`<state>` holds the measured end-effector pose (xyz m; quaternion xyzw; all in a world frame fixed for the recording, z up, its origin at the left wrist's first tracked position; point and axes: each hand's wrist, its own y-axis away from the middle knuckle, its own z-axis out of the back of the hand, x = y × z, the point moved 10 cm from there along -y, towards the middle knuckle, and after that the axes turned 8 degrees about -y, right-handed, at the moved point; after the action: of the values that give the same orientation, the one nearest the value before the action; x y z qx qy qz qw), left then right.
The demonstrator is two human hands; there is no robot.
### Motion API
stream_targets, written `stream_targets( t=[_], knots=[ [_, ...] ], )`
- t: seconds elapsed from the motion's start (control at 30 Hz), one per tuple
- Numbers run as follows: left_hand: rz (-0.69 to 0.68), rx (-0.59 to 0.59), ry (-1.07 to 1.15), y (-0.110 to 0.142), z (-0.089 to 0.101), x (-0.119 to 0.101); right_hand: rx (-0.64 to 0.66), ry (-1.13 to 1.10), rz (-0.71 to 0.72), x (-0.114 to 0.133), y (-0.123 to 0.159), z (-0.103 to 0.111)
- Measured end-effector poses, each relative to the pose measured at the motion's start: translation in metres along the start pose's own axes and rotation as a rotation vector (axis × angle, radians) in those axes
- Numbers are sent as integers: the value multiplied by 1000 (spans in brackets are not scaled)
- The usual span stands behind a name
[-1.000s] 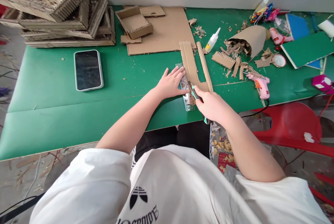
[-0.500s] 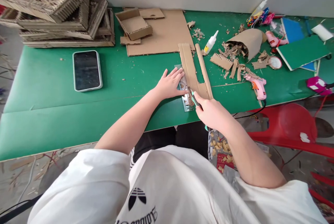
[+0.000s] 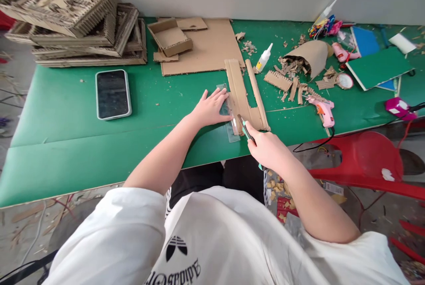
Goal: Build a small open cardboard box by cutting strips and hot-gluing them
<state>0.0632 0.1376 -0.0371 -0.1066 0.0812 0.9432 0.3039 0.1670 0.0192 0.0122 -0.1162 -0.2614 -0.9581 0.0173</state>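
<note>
My left hand [image 3: 212,109] lies with fingers spread on a clear plastic ruler [image 3: 233,133], pressing it along the left side of a cardboard piece [image 3: 239,92]. That piece has a long cut-out on its right side, with a narrow strip beyond it. Wrapped in my right hand [image 3: 268,147] is a utility knife [image 3: 247,132] with a green and black body. Its blade tip is at the cardboard, just right of the ruler. My left fingers cover part of the ruler.
A phone [image 3: 113,94] lies left on the green table [image 3: 159,143]. Stacked cardboard frames [image 3: 76,28] and a small cardboard box [image 3: 171,39] stand behind. Rightward are a glue bottle [image 3: 264,58], cardboard scraps [image 3: 279,80] and a pink glue gun [image 3: 324,110]. A red chair [image 3: 368,156] is below.
The knife tip has shifted slightly left and up in view, and the ruler lies a little further left of the cardboard. My left hand stays spread on the ruler.
</note>
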Motion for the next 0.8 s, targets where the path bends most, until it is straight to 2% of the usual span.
stream_targets(
  t=[0.13, 0.2, 0.27, 0.33, 0.4, 0.47, 0.57, 0.8],
  knots=[
    [94, 21, 11, 10, 7, 31, -23, -116, -5, -9, 3, 3],
    [128, -22, -4, 14, 15, 36, -37, -191, -11, -14, 4, 6],
    [116, -111, -37, 16, 23, 29, -25, -255, -23, -17, 3, 7],
    [26, -190, -65, 16, 27, 8, -4, -288, -27, -18, 2, 7],
    [-102, -178, -60, 14, 18, -15, -1, -274, -23, -16, 1, 9],
    [-148, -125, -46, 12, 7, -26, -5, -233, -29, -15, 1, 10],
    [-132, -94, -45, 9, -2, -25, -1, -197, -42, -16, 4, 11],
    [-104, -79, -26, 8, 0, -19, -55, -150, -49, -12, -13, 21]
  ],
)
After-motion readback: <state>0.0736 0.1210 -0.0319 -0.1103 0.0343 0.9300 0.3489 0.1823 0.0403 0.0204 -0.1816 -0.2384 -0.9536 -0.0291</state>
